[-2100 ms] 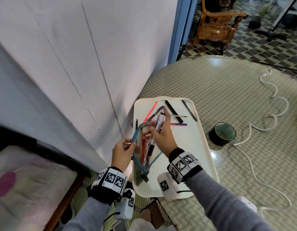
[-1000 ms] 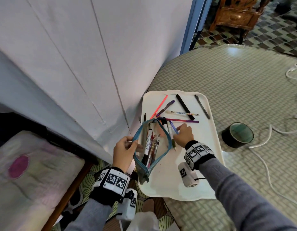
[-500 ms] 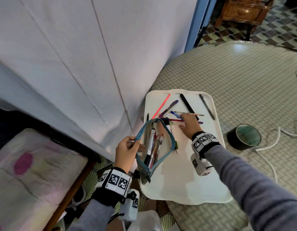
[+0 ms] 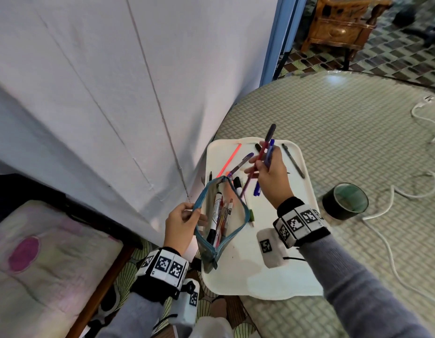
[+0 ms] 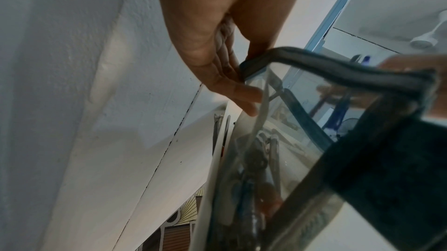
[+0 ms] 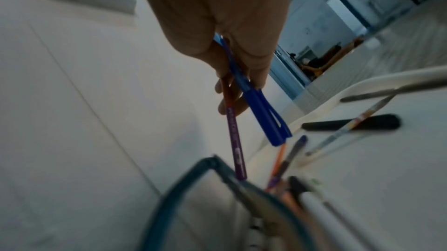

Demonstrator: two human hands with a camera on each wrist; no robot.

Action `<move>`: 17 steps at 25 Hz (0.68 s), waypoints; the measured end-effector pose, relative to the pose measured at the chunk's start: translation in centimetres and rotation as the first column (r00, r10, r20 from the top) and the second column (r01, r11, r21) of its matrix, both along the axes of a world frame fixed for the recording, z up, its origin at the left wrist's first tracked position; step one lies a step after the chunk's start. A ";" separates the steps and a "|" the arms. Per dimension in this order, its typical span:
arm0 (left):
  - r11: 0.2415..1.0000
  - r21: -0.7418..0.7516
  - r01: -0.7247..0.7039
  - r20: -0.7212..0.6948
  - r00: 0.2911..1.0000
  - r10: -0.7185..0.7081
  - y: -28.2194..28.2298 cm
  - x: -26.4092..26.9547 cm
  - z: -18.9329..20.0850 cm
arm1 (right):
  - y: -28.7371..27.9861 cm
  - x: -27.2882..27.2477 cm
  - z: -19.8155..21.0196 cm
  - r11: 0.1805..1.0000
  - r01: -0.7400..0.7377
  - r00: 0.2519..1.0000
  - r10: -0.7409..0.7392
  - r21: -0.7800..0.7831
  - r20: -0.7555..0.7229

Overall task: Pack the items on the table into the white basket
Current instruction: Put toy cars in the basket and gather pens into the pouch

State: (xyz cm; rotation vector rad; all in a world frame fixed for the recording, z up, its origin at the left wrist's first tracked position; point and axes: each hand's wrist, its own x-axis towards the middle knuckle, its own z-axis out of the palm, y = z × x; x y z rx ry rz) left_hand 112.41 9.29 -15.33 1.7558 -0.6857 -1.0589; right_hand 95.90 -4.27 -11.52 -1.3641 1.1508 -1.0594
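Over white plastic tray (image 4: 280, 269): right hand (image 4: 272, 176) now lifted, pinching blue capped pen (image 6: 260, 106) and purple pen (image 6: 236, 140), carried from tray toward clear teal-edged pencil pouch (image 4: 220, 215), rim gripped open by left hand (image 4: 181, 223). Drop-in likely next; several pens still loose. No white basket visible.
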 end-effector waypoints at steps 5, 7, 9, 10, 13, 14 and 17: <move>1.000 -0.009 0.025 0.029 0.999 -0.025 0.0 -0.2 0.2 | 3.9 1.6 2.3 0.999 0.028 0.988 -0.034 0.042 0.152; 0.999 -0.011 0.033 0.049 0.998 -0.032 0.0 -0.2 0.3 | 5.1 2.0 0.7 0.981 -0.024 1.000 0.021 0.195 0.020; 0.999 -0.024 0.026 0.049 0.999 -0.024 0.1 -0.4 0.5 | 6.3 2.1 -1.1 0.949 -0.098 0.975 0.153 0.300 -0.163; 0.999 -0.035 0.017 0.042 0.999 -0.016 0.1 -0.4 0.6 | 6.9 2.1 -1.7 0.940 -0.147 0.948 0.223 0.309 -0.228; 0.998 -0.055 0.020 0.057 0.998 -0.017 0.0 -0.2 0.9 | 8.3 2.6 -2.1 0.922 -0.311 0.892 0.367 0.230 -0.265; 0.998 -0.061 0.028 0.065 0.998 -0.024 -0.1 -0.1 1.1 | 8.4 2.7 -2.3 0.912 -0.334 0.867 0.397 0.240 -0.302; 0.997 -0.067 0.042 0.076 0.996 -0.036 -0.4 0.1 1.4 | 8.2 3.2 -3.2 0.867 -0.353 0.776 0.481 0.351 -0.408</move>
